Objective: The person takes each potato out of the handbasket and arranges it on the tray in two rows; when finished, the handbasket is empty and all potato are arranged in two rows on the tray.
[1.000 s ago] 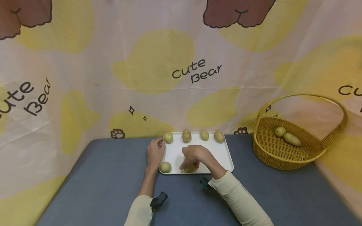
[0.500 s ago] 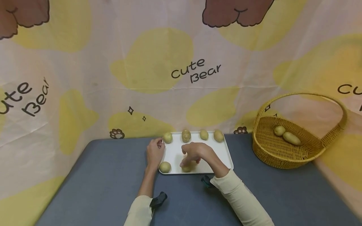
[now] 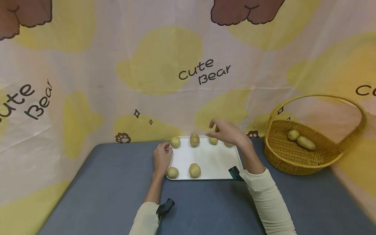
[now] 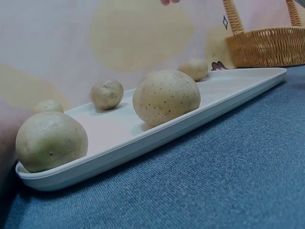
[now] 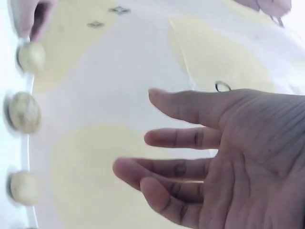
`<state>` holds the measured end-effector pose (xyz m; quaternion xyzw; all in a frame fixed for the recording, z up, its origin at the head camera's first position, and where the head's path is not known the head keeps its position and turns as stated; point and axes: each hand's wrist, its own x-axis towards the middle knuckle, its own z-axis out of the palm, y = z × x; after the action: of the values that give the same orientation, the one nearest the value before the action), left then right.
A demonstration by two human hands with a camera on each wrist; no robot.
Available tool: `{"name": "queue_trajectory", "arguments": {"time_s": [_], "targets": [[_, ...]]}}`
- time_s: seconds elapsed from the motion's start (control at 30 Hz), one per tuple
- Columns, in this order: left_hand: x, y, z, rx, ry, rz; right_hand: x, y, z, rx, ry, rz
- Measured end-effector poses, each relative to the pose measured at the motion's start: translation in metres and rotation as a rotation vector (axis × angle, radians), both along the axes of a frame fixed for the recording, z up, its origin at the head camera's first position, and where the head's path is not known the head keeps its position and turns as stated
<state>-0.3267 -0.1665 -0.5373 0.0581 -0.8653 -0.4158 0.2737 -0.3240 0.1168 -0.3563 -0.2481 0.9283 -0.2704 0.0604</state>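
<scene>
A white tray lies on the blue-grey table. Two potatoes sit in its front row, one at the left and one beside it. Several more potatoes line the back edge, the rightmost partly hidden by my right hand. My left hand grips the tray's left edge. Raised over the tray's back right, my right hand is empty with its fingers loosely spread. The left wrist view shows the two front potatoes close up on the tray rim.
A yellow wicker basket with a hoop handle stands on the table at the right, holding two potatoes. A bear-print cloth hangs right behind the table. Bare table stretches in front of the tray.
My right hand let go of the second front-row potato, which stays on the tray, and rose to the back right. The left hand has kept its place.
</scene>
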Motion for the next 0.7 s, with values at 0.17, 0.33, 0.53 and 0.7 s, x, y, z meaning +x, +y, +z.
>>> {"name": "queue_trajectory", "arguments": {"time_s": [0.17,0.33,0.53,0.7], "targets": [[0.003,-0.005,-0.002,0.014,0.008,0.016,-0.007,0.022,0.005,-0.045,0.008,-0.08],[0.006,-0.006,-0.004,0.003,-0.011,0.01,-0.004,0.061,0.014,-0.11,-0.012,-0.161],[0.006,-0.006,-0.001,-0.005,-0.021,0.012,0.003,0.119,0.019,-0.14,0.035,-0.3],[0.004,-0.004,0.001,-0.013,-0.018,0.015,0.003,0.161,0.011,-0.106,0.044,-0.471]]}}
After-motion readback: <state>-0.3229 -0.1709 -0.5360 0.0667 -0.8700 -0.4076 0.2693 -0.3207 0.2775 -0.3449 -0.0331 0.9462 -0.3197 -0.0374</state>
